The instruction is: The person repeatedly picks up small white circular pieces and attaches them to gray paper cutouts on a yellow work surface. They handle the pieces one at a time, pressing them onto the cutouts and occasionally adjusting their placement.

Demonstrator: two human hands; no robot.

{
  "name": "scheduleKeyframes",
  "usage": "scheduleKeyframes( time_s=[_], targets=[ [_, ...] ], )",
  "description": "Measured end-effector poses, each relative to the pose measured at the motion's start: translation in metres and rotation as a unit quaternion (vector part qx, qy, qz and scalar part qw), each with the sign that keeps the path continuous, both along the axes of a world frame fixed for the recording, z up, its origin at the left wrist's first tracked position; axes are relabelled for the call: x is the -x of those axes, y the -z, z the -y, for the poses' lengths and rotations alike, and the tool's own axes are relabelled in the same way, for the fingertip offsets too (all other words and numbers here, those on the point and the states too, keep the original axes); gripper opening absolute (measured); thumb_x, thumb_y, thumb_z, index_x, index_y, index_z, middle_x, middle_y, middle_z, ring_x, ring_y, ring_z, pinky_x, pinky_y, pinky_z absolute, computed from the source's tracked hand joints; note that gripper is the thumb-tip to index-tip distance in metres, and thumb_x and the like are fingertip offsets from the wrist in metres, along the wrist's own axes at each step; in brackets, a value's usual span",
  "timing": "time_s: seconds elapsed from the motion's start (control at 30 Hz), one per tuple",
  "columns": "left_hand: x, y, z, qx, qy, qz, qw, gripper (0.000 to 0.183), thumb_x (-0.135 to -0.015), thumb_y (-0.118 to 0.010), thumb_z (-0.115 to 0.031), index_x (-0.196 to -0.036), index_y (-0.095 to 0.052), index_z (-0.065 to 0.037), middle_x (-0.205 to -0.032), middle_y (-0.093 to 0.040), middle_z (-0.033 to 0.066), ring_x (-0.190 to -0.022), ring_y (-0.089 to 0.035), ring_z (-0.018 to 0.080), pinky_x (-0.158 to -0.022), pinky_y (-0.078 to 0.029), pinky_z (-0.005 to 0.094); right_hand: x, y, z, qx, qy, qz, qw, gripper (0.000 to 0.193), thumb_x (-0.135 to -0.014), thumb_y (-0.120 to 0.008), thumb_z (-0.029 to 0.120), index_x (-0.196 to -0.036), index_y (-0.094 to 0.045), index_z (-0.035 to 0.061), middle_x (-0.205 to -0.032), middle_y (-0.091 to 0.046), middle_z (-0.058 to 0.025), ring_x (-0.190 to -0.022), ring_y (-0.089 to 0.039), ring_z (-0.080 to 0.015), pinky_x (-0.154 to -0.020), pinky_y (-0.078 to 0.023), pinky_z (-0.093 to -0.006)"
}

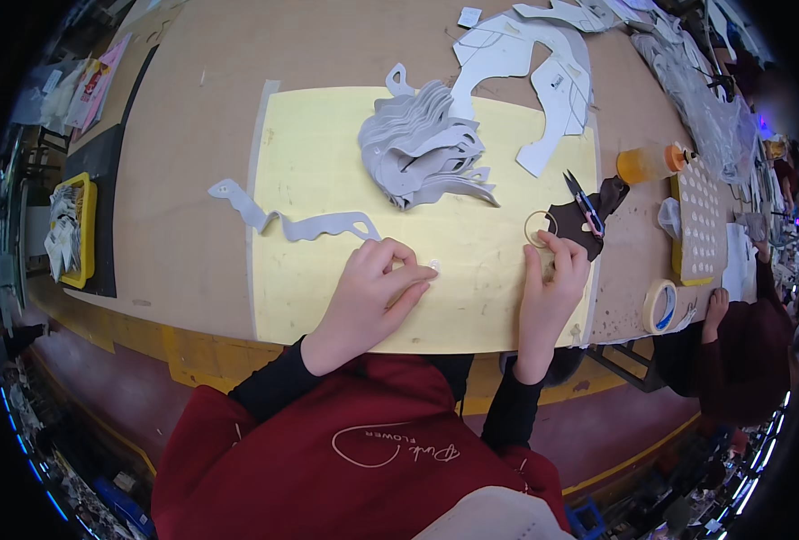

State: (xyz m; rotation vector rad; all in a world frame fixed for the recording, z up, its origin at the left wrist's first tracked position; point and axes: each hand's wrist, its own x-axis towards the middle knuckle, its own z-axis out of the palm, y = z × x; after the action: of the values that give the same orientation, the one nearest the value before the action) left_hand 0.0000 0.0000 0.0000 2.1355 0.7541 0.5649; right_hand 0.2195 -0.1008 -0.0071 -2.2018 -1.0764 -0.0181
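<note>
Pale curved piece (498, 517) nearest, at the lower edge, before a dark red garment (327, 477); both hands over a yellow sheet (296, 292).
Left hand (433, 270): fingers curled, thumb and forefinger close together beside a small white bit (434, 265) on the sheet; cannot tell whether they grip it. Grey cut strip (305, 226) lies on the sheet, its near end just beside the left knuckles. Right hand (538, 244): fingers half curled, thumb and forefinger slightly apart at the lower rim of a thin tan ring (527, 222); firm hold cannot be confirmed. Stacked grey pieces (408, 148) lie farther up; snips (585, 205) rest on dark brown material (565, 222) to the right, tabletop (183, 198) beneath all.
</note>
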Motion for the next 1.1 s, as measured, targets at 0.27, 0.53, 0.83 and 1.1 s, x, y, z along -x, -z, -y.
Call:
scheduleKeyframes(
  time_s=[0.27, 0.53, 0.83, 1.1],
  targets=[
    [-0.004, 0.007, -0.002, 0.022, -0.089, 0.069, 0.993, 0.017, -0.084, -0.074, -0.006, -0.101, -0.073, -0.006, -0.091, -0.06, 0.0063, -0.085, -0.057, 0.0241, -0.075, -0.046, 0.0349, -0.005, -0.001, 0.0, -0.029, -0.016, 0.011, 0.999, 0.01, -0.085, -0.074, 0.001, -0.092, -0.067, 0.0026, -0.098, -0.066, -0.0065, -0.094, -0.057, -0.0268, -0.084, -0.046, -0.0372],
    [-0.02, -0.001, 0.002, 0.015, -0.127, 0.013, 0.992, 0.028, -0.082, -0.076, -0.011, -0.109, -0.066, -0.011, -0.088, -0.059, -0.0005, -0.085, -0.058, 0.021, -0.076, -0.04, 0.0362, 0.021, -0.01, 0.008, -0.116, 0.014, -0.072, 0.99, 0.011, -0.088, -0.073, -0.001, -0.099, -0.069, 0.0006, -0.096, -0.069, -0.0051, -0.089, -0.058, -0.0148, -0.08, -0.046, -0.0286],
    [-0.02, 0.002, 0.002, 0.034, -0.128, 0.02, 0.991, 0.032, -0.083, -0.076, -0.013, -0.112, -0.065, -0.01, -0.091, -0.06, 0.0009, -0.089, -0.058, 0.0223, -0.081, -0.042, 0.0373, 0.04, -0.008, 0.009, -0.181, 0.014, -0.387, 0.904, 0.013, -0.096, -0.065, -0.001, -0.108, -0.067, -0.0033, -0.108, -0.071, -0.01, -0.104, -0.064, -0.0161, -0.092, -0.048, -0.0284],
    [-0.041, -0.019, 0.01, 0.156, -0.017, 0.152, 0.976, 0.036, -0.082, -0.078, -0.003, -0.117, -0.071, -0.005, -0.108, -0.073, 0.0074, -0.094, -0.066, 0.0223, -0.08, -0.052, 0.0321, 0.058, -0.019, 0.019, -0.222, -0.104, -0.467, 0.849, 0.012, -0.092, -0.066, -0.006, -0.104, -0.066, -0.004, -0.102, -0.069, -0.0102, -0.095, -0.066, -0.0168, -0.09, -0.05, -0.028]
  ],
)
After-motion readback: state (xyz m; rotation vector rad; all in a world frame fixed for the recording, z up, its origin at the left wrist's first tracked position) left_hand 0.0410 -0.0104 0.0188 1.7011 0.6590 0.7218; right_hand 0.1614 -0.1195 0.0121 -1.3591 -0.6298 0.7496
